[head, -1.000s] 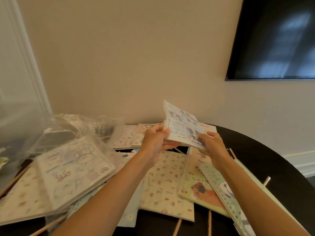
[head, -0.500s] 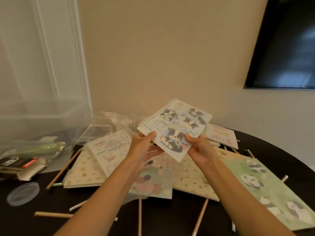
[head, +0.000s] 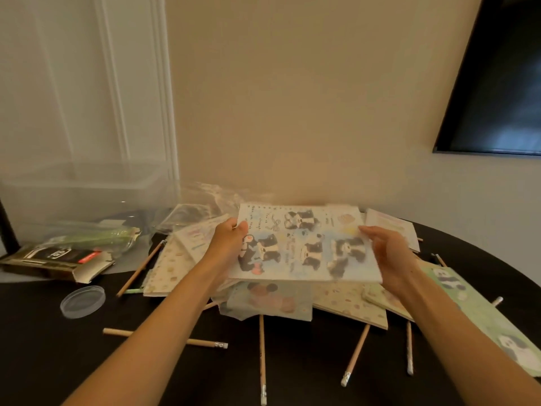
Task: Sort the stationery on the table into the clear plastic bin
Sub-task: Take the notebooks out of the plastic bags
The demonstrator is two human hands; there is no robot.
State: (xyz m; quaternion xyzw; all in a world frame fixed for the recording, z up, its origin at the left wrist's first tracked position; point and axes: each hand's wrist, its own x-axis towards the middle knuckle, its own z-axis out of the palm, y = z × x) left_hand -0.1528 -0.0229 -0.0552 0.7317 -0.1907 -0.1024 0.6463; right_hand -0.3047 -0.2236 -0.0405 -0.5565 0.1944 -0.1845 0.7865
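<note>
Hands hold one notebook (head: 304, 244) at the middle of the view, roughly flat and clear of the pile (head: 345, 303) beneath it. The left hand (head: 229, 241) grips the notebook's nine o'clock edge, thumb on the cover. The right hand (head: 386, 253) holds the three o'clock edge, its thumb reaching onto the cover and its fingers curled under, though blur softens that side. The cover is pale blue with black-and-white cartoon animals. From the notebook, the bin (head: 87, 194) stands at ten o'clock, on the dark table (head: 73, 361) by the wall and apart from both hands. A green packet (head: 96, 238) shows at the bin's lower front, and I cannot tell whether it lies inside or just before the clear wall. A dark box (head: 55, 260) with an open flap lies at nine o'clock, in front of the bin. A round clear lid (head: 82, 301) sits near it at eight o'clock. Crumpled wrap (head: 216, 194) lies at eleven o'clock, beside the bin. A green panda book (head: 480, 312) lies at four o'clock, passing under the right forearm. Pencils (head: 262, 358) are scattered from six to five o'clock, several poking out from under the pile, and one more lies crosswise at seven o'clock under the left forearm. A dark screen (head: 497, 83) hangs on the wall at two o'clock.
</note>
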